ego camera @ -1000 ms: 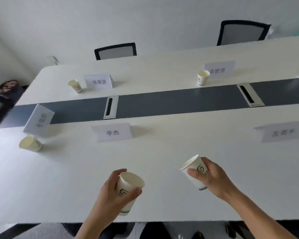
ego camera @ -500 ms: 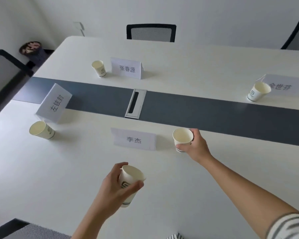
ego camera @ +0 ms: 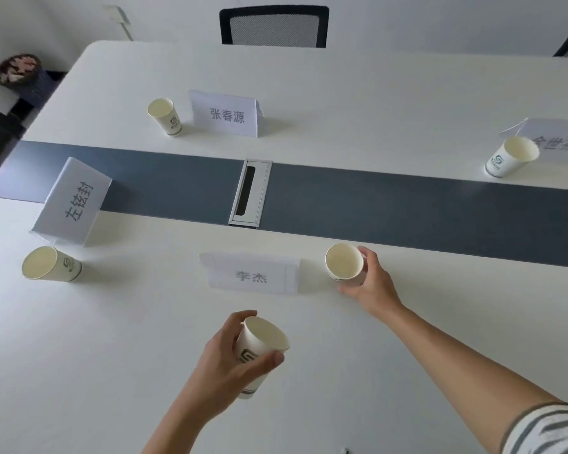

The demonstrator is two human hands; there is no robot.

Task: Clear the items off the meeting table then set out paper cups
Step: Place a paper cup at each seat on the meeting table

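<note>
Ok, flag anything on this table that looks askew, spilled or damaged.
Nothing is spilled or damaged: the three set-out cups stand upright and look empty. Only the left name card differs. It is turned at an angle to the other cards, by the grey strip, perhaps on purpose.

On the desk, the far name card is showing 张春源, the left card 左铉封 and the near card 李杰. The right card is showing 世芬 after a character half hidden by a paper cup. The held cup is bearing a green logo, its lettering unreadable.
</note>
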